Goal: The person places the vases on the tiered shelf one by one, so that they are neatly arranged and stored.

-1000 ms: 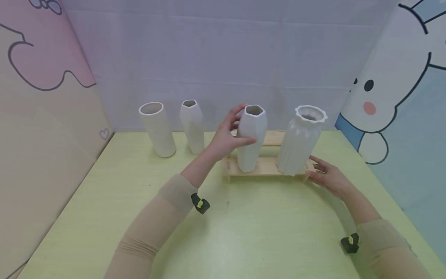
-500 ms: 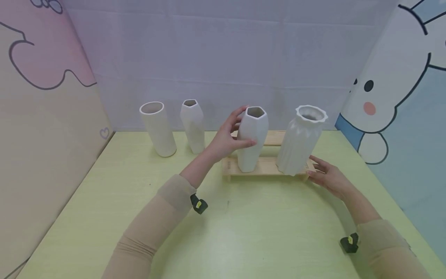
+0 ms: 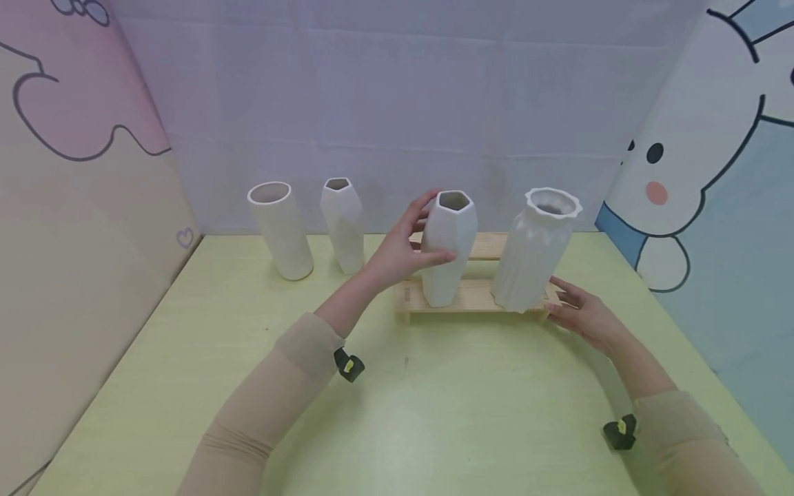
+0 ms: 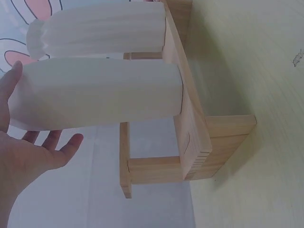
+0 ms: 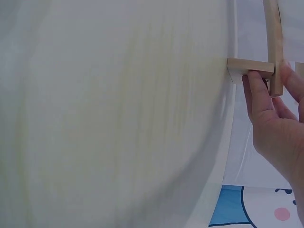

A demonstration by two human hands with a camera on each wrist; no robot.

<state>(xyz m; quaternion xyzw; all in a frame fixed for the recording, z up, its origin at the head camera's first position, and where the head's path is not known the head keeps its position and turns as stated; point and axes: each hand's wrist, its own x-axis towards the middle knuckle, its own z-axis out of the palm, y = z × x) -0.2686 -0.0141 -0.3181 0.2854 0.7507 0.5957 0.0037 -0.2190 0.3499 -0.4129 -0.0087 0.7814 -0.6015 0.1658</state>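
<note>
left hand [image 3: 402, 253] grips vase [image 3: 445, 272] on rack [image 3: 477, 296], likely to steady it; right hand [image 3: 585, 318] pinches rack end, likely bracing.

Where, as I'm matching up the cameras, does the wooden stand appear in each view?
Head: the wooden stand is right of centre.
Left wrist: middle, turned sideways, reaching the top edge.
Right wrist: only part, upper right, held by the right hand.
Shared landmark: the tabletop.

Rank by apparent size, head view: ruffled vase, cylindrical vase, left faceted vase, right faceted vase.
1. ruffled vase
2. right faceted vase, partly covered by a hand
3. cylindrical vase
4. left faceted vase
Last two: similar height, cylindrical one wider.
</note>
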